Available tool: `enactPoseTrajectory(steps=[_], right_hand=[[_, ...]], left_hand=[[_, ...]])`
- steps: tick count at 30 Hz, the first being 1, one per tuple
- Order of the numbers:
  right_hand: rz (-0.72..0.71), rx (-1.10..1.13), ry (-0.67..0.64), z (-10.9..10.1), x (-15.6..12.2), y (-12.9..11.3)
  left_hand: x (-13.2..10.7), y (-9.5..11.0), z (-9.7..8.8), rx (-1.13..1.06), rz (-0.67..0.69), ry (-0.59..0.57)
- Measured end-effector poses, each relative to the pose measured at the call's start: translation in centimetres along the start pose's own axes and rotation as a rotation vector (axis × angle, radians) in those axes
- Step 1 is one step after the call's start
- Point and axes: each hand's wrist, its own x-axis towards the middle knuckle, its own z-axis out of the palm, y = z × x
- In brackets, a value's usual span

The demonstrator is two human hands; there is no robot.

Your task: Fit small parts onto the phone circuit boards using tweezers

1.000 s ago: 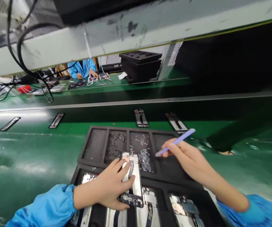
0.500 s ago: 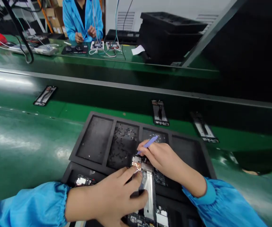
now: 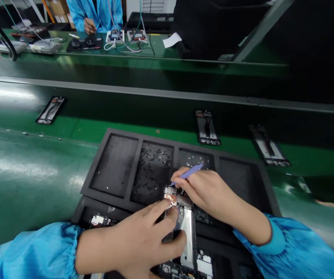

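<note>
My left hand point(image 3: 143, 236) rests over an opened phone point(image 3: 187, 240), with bent fingers gripping its side. Its index fingertip presses near a copper-coloured patch at the phone's upper end. Between the thumb and fingers of my right hand point(image 3: 210, 193) is a purple spudger point(image 3: 192, 171). Its tip points down at the phone's top edge; whether it touches is too small to tell. The phone lies tilted above a black compartment tray point(image 3: 134, 170). Small black pieces and pale bits are scattered in the tray's middle compartments.
Below lies a second black tray, holding another opened phone point(image 3: 98, 220) at left. Phone frames point(image 3: 50, 110), point(image 3: 207, 128), point(image 3: 269, 147) lie along the green surface beyond. Across it a person in a blue sleeve point(image 3: 78, 15) sits by cabled devices point(image 3: 115, 37). Black bins point(image 3: 207, 31) stand back right.
The view has tilted down and shifted slightly, so the far bench sits higher in it. Both hands keep nearly the same hold on the phone and spudger.
</note>
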Motion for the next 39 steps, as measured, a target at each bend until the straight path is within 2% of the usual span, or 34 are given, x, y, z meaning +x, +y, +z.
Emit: enactPoseTrajectory(steps=[5, 9, 16, 22, 26, 28, 30, 33, 35, 37, 39], right_hand=[[0.069, 0.074, -0.025, -0.1, -0.1, 0.1], [0.053, 0.067, 0.0, 0.1, -0.3, 0.3], [0.101, 0.124, -0.051, 0.1, -0.1, -0.1], [0.099, 0.143, -0.001, 0.3, -0.2, -0.1], [0.086, 0.18, -0.017, 0.0, -0.2, 0.0], [0.053, 0.174, 0.011, -0.2, -0.4, 0.0], [0.046, 0.141, 0.123, -0.3, -0.7, -0.1], [0.194, 0.129, 0.382, -0.1, -1.1, -0.4], [0.351, 0.259, 0.47, 0.4, -0.9, -0.5], [0.453, 0.462, 0.442, 1.1, -0.2, -0.6], [0.47, 0.586, 0.338, 1.7, 0.5, -0.6]], left_hand=[[0.2, -0.1, -0.2, -0.021, 0.002, -0.023], [0.2, -0.2, -0.1, -0.032, 0.01, -0.03], [0.3, -0.1, -0.1, -0.053, 0.0, -0.047], [0.2, -0.2, -0.3, -0.058, 0.008, -0.046], [0.2, -0.2, -0.4, -0.053, 0.009, -0.049], [0.2, -0.2, -0.3, -0.062, 0.003, -0.042], [0.2, -0.2, -0.2, -0.065, 0.0, -0.038], [0.2, 0.0, -0.3, -0.022, 0.003, -0.034], [0.2, 0.1, -0.6, 0.029, 0.025, -0.032], [0.1, 0.2, -1.1, 0.074, 0.059, -0.034], [0.1, 0.4, -1.7, 0.106, 0.093, -0.05]])
